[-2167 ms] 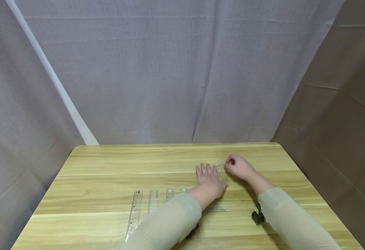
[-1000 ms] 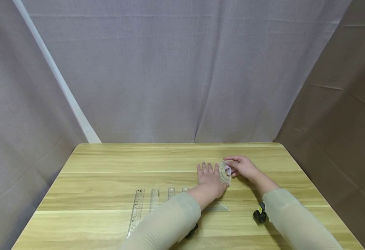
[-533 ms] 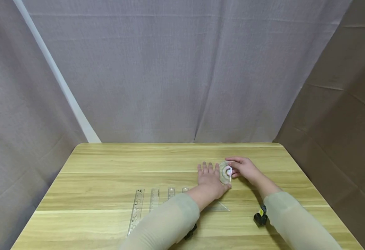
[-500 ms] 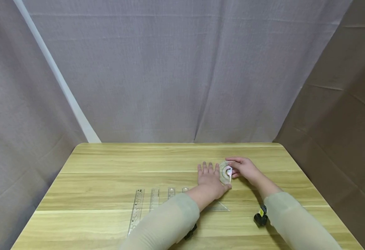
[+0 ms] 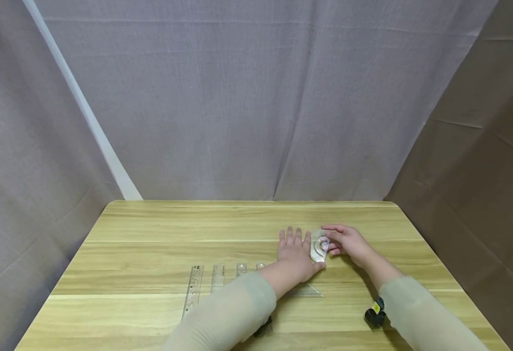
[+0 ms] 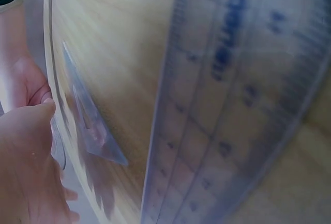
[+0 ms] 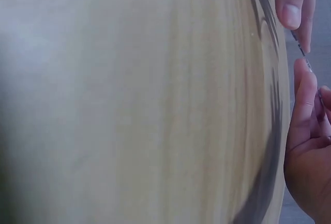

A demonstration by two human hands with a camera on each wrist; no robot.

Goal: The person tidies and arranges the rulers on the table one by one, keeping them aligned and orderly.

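Note:
A clear plastic protractor (image 5: 317, 249) stands tilted above the table between both hands, its curved side toward the left. My right hand (image 5: 349, 244) pinches its right part between thumb and fingers. On the other side my left hand (image 5: 294, 254) has its fingers spread and straight, with the protractor by the fork of thumb and index finger and the thumb at its near corner. In the right wrist view the protractor (image 7: 300, 44) shows edge-on between the hands. A clear set square (image 5: 307, 291) lies just nearer than the left hand.
Several clear rulers lie side by side left of the left forearm, the leftmost ruler (image 5: 192, 291) having cut-out shapes. One ruler (image 6: 227, 105) fills much of the left wrist view. Grey curtain (image 5: 195, 107) encloses the wooden table (image 5: 160, 224) behind and at the sides.
The protractor was flatter beside the left hand and now tilts up, shifted slightly right and nearer. My right hand went from its far edge to its right side. The left hand barely moved.

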